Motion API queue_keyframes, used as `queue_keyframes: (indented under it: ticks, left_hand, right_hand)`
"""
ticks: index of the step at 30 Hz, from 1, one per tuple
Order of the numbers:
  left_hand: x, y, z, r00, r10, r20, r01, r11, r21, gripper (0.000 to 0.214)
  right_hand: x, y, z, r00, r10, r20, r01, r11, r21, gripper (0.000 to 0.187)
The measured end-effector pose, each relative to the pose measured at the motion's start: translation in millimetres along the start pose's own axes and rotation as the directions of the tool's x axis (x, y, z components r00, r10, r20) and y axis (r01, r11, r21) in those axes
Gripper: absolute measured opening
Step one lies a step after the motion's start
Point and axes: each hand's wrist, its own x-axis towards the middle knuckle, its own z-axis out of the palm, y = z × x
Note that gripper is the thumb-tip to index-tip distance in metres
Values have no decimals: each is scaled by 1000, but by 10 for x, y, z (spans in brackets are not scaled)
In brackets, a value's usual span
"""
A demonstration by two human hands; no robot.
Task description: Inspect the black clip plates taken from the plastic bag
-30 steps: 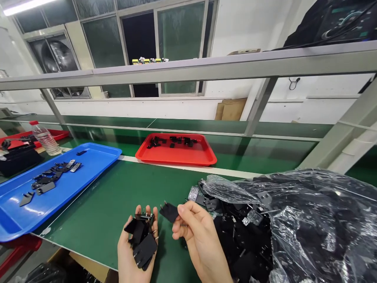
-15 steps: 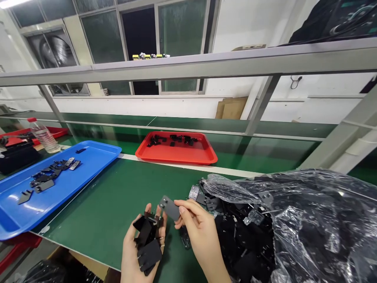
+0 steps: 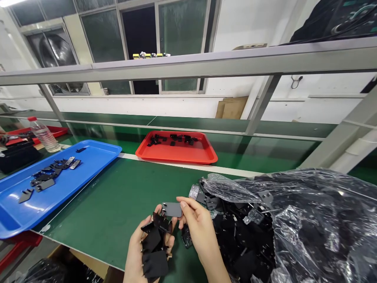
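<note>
My left hand (image 3: 137,251), palm up and fingers curled, cradles several flat black plastic parts (image 3: 155,262) with small prongs on their edges. Between the thumb and fingers of my right hand (image 3: 198,228) is a single dark grey plate (image 3: 172,209) with small pegs at its left end. This plate is beside the fingertips of my left hand, just above the pile. Close to my right hand lies an open clear plastic bag (image 3: 318,220) with many black parts (image 3: 244,243) spilling from its mouth. One loose dark part (image 3: 186,237) rests on the bench beneath my right hand.
A blue tray (image 3: 97,147) with black parts stands at the left. Against the back edge of the green bench (image 3: 123,188) is a red tray (image 3: 203,153) holding small black pieces. A water bottle (image 3: 44,135) stands behind the blue tray. A rail (image 3: 188,70) crosses above.
My left hand has shifted slightly right with its parts, which have tilted. The plate in my right hand has turned from slanted to nearly level.
</note>
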Motion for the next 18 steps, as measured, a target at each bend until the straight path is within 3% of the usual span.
queue_keyframes:
  ticks: [7, 12, 15, 18]
  left_hand:
    - [-79, 34, -11, 1000, -7, 29, 3, 990, 142, 60]
    - [-198, 84, 82, 1000, -11, 17, 8, 979, 205, 63]
    - [-175, 62, 55, 999, 32, 36, -36, 989, 142, 49]
    - [-74, 28, -74, 984, 72, 164, -80, 996, 47, 29]
  right_hand:
    - [-74, 94, -86, 985, -13, 172, 2, 998, 66, 60]
    - [-95, 49, -92, 975, -79, 206, 61, 994, 94, 40]
    - [-92, 29, -104, 980, -66, 189, 41, 991, 129, 39]
    - [-89, 52, -135, 984, -90, 153, 63, 983, 171, 41]
